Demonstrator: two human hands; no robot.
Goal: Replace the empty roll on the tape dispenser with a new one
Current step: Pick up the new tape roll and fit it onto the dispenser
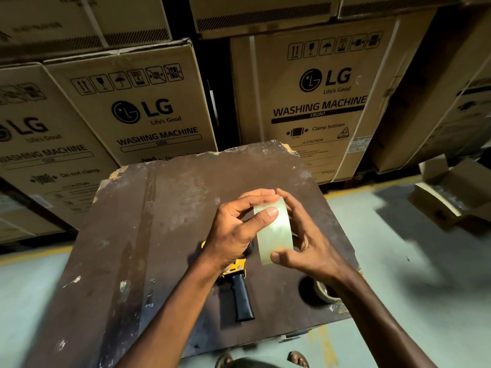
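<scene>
Both hands held the new tape roll (273, 229) at frame centre, left hand (233, 229) and right hand (305, 243) pinching its rim; best to find the loose end first, dispenser (240, 290) lying below on the table (132, 235)
</scene>
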